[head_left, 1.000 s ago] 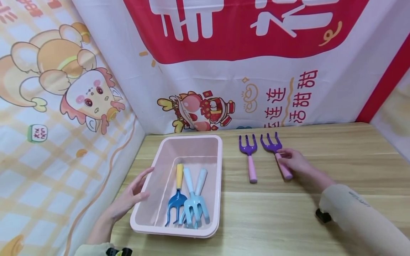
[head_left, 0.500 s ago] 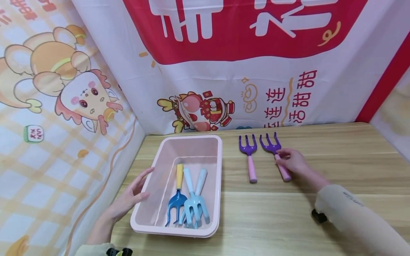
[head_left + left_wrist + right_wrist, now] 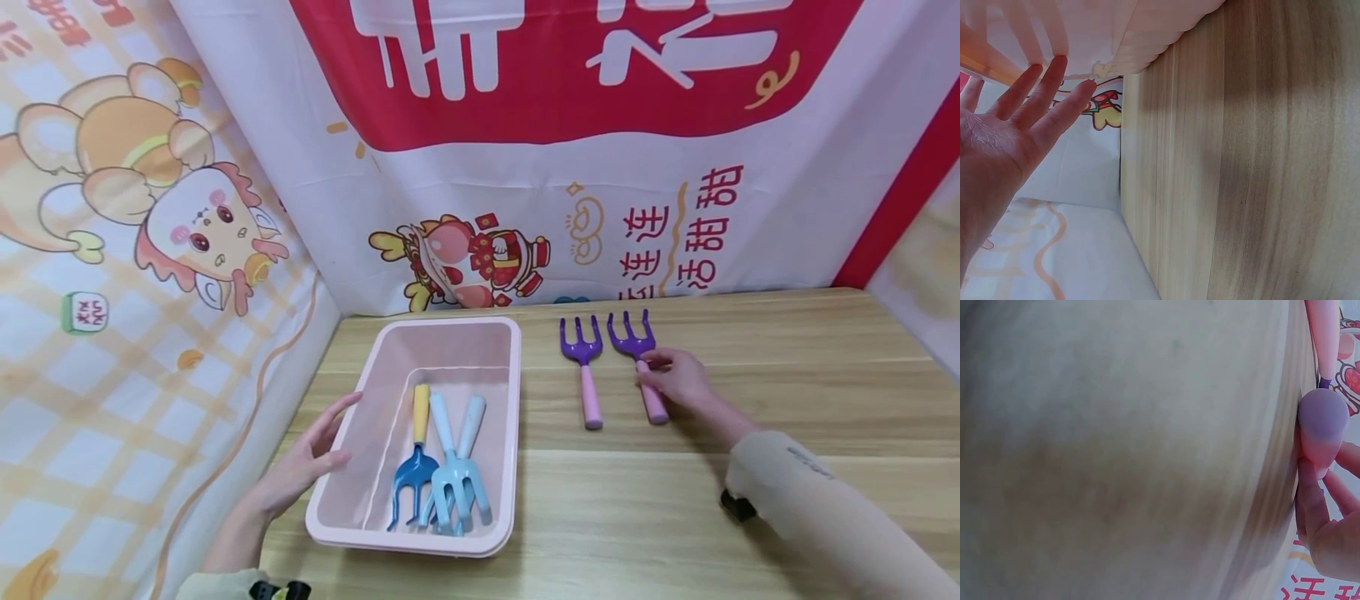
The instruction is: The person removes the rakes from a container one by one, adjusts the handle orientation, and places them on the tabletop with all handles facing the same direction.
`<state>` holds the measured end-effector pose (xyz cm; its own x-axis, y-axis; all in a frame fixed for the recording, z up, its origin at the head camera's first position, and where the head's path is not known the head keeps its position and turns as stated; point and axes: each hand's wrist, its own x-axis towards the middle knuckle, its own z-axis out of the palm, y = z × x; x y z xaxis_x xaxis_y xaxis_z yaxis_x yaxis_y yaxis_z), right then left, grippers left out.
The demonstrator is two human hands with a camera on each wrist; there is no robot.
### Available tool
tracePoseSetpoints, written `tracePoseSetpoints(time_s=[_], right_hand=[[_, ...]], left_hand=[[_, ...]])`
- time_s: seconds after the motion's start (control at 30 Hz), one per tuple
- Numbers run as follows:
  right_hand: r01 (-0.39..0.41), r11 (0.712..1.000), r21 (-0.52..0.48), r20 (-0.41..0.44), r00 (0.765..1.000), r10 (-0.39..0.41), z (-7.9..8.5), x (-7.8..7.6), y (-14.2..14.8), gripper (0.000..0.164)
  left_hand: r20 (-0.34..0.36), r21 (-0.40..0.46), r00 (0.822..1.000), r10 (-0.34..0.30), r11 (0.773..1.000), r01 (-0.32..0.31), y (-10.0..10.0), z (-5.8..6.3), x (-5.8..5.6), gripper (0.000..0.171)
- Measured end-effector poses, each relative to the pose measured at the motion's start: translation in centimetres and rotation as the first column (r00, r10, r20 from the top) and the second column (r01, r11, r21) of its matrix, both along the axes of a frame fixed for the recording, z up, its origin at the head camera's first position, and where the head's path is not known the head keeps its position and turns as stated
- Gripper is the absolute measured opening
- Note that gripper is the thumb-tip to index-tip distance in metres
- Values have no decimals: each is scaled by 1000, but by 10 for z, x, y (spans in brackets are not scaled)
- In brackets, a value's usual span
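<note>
Fork with purple tines [image 3: 636, 346] is right of the bin [image 3: 516, 417], beyond a matching fork [image 3: 586, 375], the right grip [image 3: 678, 379] pinching its pink handle [image 3: 655, 407] behind the tines. Those tines point away from the person, the long axis leaning slightly toward the bin; the left grip [image 3: 303, 462], fingers spread, touches the bin's left wall.

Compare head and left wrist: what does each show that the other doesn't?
Head only: right hand holding a purple fork, a second purple fork, plus a yellow-handled fork and two light blue forks inside the bin.
Left wrist only: the outer wall next to the left hand.
Both: left hand, bin, tabletop, printed cloth.
</note>
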<state>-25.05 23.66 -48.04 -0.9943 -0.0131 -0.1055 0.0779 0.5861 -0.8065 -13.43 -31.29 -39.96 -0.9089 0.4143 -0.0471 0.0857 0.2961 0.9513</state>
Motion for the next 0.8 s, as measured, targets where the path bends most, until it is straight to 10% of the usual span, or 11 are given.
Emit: tracePoseSetpoints(time_s=[0.33,0.8], right_hand=[[5,996,-88,59,998,0,4,3,1,47],[-195,979,-51,-158,970,185,47,21,-4,45]], left_hand=[[-15,2,1000,-5,1000,5,1,0,1,68],[-6,-10,1000,5,1000,-5,1,2,2,68]])
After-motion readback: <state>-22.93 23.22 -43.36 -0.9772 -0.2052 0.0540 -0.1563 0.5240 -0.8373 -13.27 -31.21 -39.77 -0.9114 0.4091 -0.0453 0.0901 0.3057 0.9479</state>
